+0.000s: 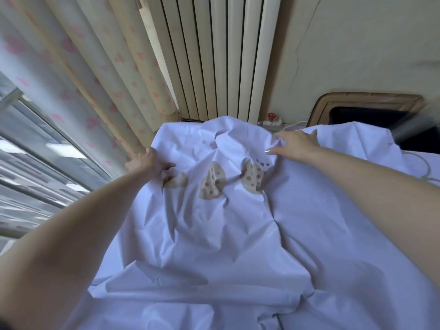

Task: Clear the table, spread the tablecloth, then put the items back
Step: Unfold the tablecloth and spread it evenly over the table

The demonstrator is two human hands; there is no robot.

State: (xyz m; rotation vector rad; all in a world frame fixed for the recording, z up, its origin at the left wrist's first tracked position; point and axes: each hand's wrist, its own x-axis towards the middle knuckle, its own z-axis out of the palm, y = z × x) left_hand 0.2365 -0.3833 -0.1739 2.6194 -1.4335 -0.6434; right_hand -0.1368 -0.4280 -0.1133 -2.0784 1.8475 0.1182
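A white tablecloth (214, 234) with tan cookie prints lies crumpled and partly folded over the whole table, which is hidden beneath it. My left hand (148, 163) grips a bunched fold at the cloth's far left edge. My right hand (296, 142) holds the far edge further right, its fingers curled into the fabric and its thumb on top. Both arms reach forward across the cloth.
A cream radiator (214, 55) stands on the wall behind the table. Pink-patterned curtains (83, 67) and a window (28, 151) are on the left. A dark object with a brown rim (366, 110) sits at the back right, near a small red valve (271, 116).
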